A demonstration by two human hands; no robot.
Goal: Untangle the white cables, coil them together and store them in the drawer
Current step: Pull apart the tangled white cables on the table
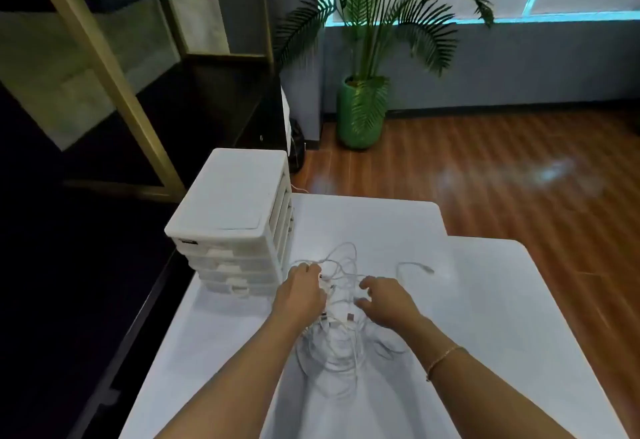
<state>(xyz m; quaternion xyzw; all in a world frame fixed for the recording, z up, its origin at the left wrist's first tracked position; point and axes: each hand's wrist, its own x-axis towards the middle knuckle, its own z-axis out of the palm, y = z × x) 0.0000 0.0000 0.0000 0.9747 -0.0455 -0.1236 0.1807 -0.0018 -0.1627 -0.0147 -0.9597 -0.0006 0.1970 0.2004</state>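
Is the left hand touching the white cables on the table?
Touching. The head view shows the left hand with its fingertips curled into the tangle of white cables, strands running right under the knuckles with no gap.

There is a single view, taken from the person's head and tilted forward and down. It sits close above the white table [485,300], with both forearms reaching in from the bottom edge. The wide lens also takes in the drawer unit [235,217] at left, the wooden floor [485,168] beyond, and a potted plant [362,109] against the far wall.
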